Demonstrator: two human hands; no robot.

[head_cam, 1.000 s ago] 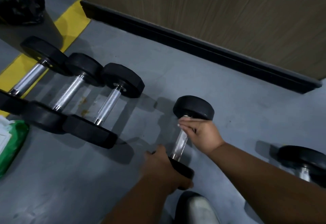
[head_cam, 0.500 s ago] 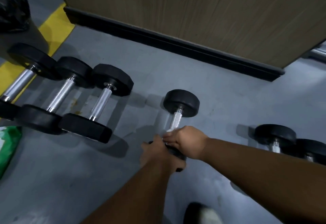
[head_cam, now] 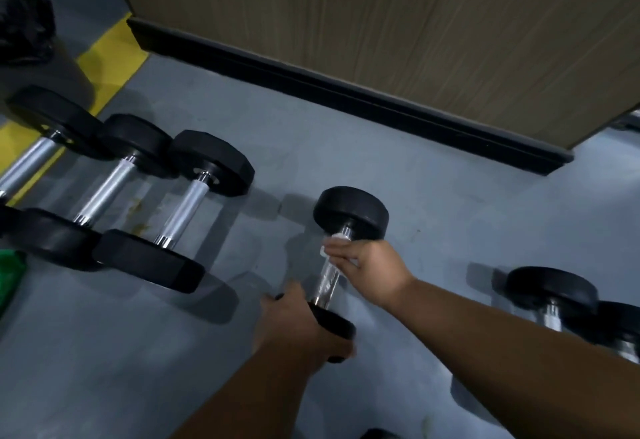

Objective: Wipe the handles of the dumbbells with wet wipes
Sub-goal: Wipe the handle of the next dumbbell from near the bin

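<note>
A small dumbbell (head_cam: 349, 212) with black round ends and a chrome handle (head_cam: 327, 281) lies on the grey floor in the middle. My left hand (head_cam: 294, 326) grips its near end. My right hand (head_cam: 369, 264) is wrapped round the far part of the handle with a white wet wipe (head_cam: 334, 241) pressed against the metal; only an edge of the wipe shows past my fingers.
Three bigger dumbbells (head_cam: 180, 212) lie side by side at the left. Two more dumbbells (head_cam: 554, 291) lie at the right edge. A green wipe pack (head_cam: 8, 276) sits at the far left. A wooden panel with black skirting (head_cam: 346, 92) runs behind.
My right hand with the wipe has slid from the near end of the handle up to the far end. My left hand keeps hold of the near end.
</note>
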